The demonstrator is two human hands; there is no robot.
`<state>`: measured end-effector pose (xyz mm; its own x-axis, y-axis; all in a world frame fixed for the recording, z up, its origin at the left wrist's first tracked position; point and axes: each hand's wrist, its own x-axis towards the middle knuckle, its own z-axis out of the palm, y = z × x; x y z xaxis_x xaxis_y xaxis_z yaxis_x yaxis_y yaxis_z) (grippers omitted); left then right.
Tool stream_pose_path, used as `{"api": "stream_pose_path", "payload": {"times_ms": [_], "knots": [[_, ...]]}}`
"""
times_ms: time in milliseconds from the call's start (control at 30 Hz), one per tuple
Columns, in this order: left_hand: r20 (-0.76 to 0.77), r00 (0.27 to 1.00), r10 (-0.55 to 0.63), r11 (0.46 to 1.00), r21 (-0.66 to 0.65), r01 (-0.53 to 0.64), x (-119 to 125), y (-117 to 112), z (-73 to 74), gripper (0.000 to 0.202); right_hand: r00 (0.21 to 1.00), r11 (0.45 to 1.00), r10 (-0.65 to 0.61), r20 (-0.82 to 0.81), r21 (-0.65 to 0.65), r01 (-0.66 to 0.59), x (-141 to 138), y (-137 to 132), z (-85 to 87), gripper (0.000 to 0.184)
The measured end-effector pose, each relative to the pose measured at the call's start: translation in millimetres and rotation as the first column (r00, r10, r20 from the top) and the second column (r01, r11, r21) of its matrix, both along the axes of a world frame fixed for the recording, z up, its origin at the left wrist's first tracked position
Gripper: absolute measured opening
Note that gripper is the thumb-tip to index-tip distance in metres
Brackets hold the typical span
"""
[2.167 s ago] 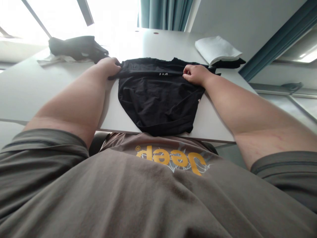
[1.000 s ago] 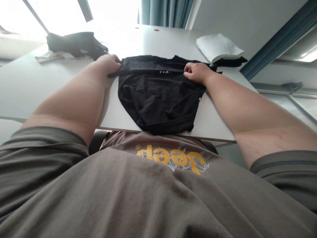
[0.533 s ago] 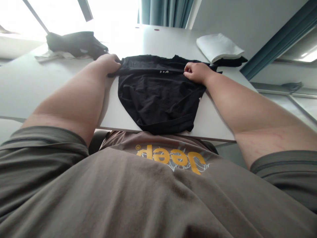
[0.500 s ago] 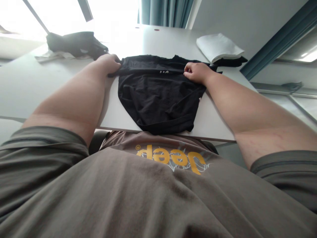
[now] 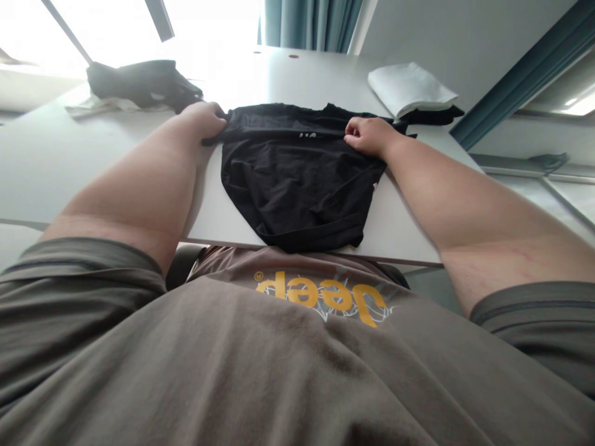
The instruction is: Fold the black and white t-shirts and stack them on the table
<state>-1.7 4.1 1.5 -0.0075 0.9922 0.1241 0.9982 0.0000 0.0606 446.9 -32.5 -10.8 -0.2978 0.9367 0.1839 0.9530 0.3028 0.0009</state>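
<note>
Right, black shirt (image 5: 297,192) lies creased along the worktop's (image 5: 211,207) near edge, hem at the lip; a hard or uneven tug could probably skew it or drag it off. Left hand (image 5: 207,120): grip closed on the sleeve side. Right hand (image 5: 367,135): fingers curled tight, seemingly pinching cloth.

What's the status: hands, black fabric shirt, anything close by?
Left hand and right hand on opposite sides of black fabric shirt. Shirt creased, spread on white table. Rumpled dark cloth heap beside left hand; folded white cloth beyond right.
</note>
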Motion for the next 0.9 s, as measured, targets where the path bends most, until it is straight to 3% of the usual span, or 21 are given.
{"api": "stream_pose_path", "payload": {"times_ms": [900], "knots": [[-0.012, 1.0, -0.002, 1.0, -0.013, 0.002, -1.2, 1.2, -0.8, 0.059, 1.0, 1.0, 0.009, 0.005, 0.002, -0.009, -1.3, -1.6, 0.4, 0.032]]}}
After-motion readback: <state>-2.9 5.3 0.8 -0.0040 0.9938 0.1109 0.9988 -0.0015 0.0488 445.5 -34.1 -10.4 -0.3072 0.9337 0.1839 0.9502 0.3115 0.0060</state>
